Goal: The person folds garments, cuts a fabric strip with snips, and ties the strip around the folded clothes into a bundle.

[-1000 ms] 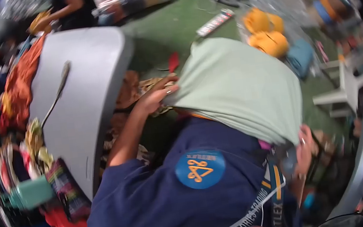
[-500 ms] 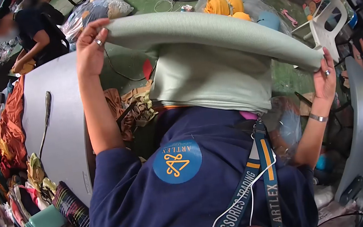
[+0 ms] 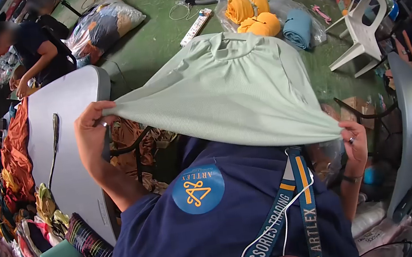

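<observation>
A pale green ribbed top (image 3: 212, 94) is stretched out in front of my chest, its gathered neckline on the far side. My left hand (image 3: 91, 126) pinches one corner of the near edge. At the opposite corner, my right hand (image 3: 355, 142) grips the same edge between thumb and fingers. The cloth hangs taut between both hands, with folds running toward each grip. A ring shows on each hand.
A grey table (image 3: 71, 140) to my left carries a dark strip (image 3: 54, 142) and orange cloth (image 3: 16, 152). Beyond the top lie yellow rolls (image 3: 259, 25), a blue roll (image 3: 297, 29) and a power strip (image 3: 196, 27). A white chair (image 3: 360, 25) stands right; another person (image 3: 44, 50) works at far left.
Both hands have come down toward me. The edge, earlier held high as a rolled tube with cloth hanging below, is now low, and the top spreads away from me.
</observation>
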Motion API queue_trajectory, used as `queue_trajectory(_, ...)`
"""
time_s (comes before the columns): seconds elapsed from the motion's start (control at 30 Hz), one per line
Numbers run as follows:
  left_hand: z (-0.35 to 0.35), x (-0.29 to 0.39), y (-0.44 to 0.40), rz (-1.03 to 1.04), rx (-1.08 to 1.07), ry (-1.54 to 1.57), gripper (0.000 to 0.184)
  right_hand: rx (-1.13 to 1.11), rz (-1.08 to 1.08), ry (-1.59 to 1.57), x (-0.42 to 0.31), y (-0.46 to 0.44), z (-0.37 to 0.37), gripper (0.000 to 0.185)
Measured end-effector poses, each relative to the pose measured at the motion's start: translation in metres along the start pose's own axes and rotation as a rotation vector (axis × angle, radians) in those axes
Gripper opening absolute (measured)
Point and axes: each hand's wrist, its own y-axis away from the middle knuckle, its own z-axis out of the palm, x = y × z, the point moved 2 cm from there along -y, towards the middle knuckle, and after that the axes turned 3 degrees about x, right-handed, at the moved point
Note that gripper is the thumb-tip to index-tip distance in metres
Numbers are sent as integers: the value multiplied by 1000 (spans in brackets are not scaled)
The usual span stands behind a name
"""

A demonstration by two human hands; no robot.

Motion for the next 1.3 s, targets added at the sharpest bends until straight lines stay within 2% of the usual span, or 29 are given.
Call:
queue_trajectory(0.03, 2, -1, 2, -28, -10, -25, 27, 2, -1, 2, -2, 4, 0, 35)
queue_trajectory(0.1, 3, 1, 4, -50, -16, -50, 25, 176, -163, -148, -18, 10, 4, 34)
queue_trajectory(0.17, -2, 11, 8, -30, 24, -73, 26, 173, -221, -146, -37, 15, 13, 30)
queue_trajectory(0.23, -6, 22, 13, -2, 51, -134, 27, 104, -355, 60, -53, 22, 17, 28)
queue_trajectory(0.3, -13, 32, 22, 24, 79, -195, 28, 131, -357, 137, -70, 31, 29, 26)
queue_trajectory(0.37, -19, 42, 35, 98, 102, -379, 30, 397, -241, 497, -84, 49, 24, 26)
queue_trajectory(0.4, -23, 47, 42, 193, 120, -452, 32, 368, -398, 588, -90, 55, 29, 26)
queue_trajectory(0.43, -30, 51, 48, 194, 117, -451, 32, 371, -395, 588, -96, 62, 28, 26)
queue_trajectory(0.5, -43, 60, 59, 283, 64, -468, 33, 302, -581, 863, -113, 77, 31, 30)
queue_trajectory(0.53, -47, 63, 63, 283, 61, -466, 33, 262, -659, 902, -120, 81, 34, 26)
queue_trajectory(0.63, -55, 71, 74, 361, 52, -411, 30, 139, -710, 963, -131, 96, 22, 19)
queue_trajectory(0.7, -59, 73, 78, 396, -7, -401, 24, 164, -729, 974, -132, 97, 23, 12)
queue_trajectory(0.73, -58, 70, 75, 499, -41, -414, 27, 149, -751, 919, -131, 96, 22, 9)
queue_trajectory(0.77, -52, 63, 69, 498, -43, -416, 27, 134, -773, 865, -131, 92, 22, 7)
queue_trajectory(0.8, -44, 54, 60, 501, -36, -252, 27, 250, -791, 908, -125, 82, 31, 8)
queue_trajectory(0.83, -35, 47, 52, 501, -29, -86, 28, 281, -774, 777, -117, 69, 34, 18)
queue_trajectory(0.87, -23, 43, 40, 416, -93, 85, 26, 356, -627, 684, -105, 53, 23, 27)
queue_trajectory(0.9, -7, 39, 27, 330, -154, 255, 24, 293, -592, 526, -103, 31, 35, 29)
queue_trajectory(0.93, 16, 35, 17, 160, 31, 374, 20, 196, -499, 398, -92, 4, 21, 31)
queue_trajectory(0.97, 36, 25, 6, -12, 217, 489, 17, 216, -362, 285, -77, -21, 11, 28)
queue_trajectory(1.03, 50, -36, -56, 68, -192, 50, 13, 53, -265, 210, -43, -83, -14, 20)
queue_trajectory(1.07, 71, -63, -75, 61, -188, 142, 8, 67, -281, 237, -42, -107, 8, 18)
queue_trajectory(1.1, 91, -87, -92, 43, -208, 88, 7, 132, -207, 245, -27, -133, 6, 19)
queue_trajectory(1.13, 109, -101, -102, -77, -172, 56, 8, 141, -294, 282, -5, -164, -2, 17)
queue_trajectory(1.17, 126, -128, -114, -68, -140, -18, 10, 185, -151, 328, 13, -188, -8, 15)
queue_trajectory(1.2, 141, -134, -120, -176, -135, -21, 12, 217, -153, 303, 38, -214, -16, 12)
queue_trajectory(1.23, 155, -160, -131, -146, -129, -71, 14, 241, -105, 335, 53, -231, -17, 10)
queue_trajectory(1.27, 165, -176, -139, -134, -103, -125, 15, 255, -228, 416, 79, -256, -31, 7)
queue_trajectory(1.3, 172, -184, -146, -123, -76, -178, 16, 255, -227, 417, 86, -266, -29, 7)
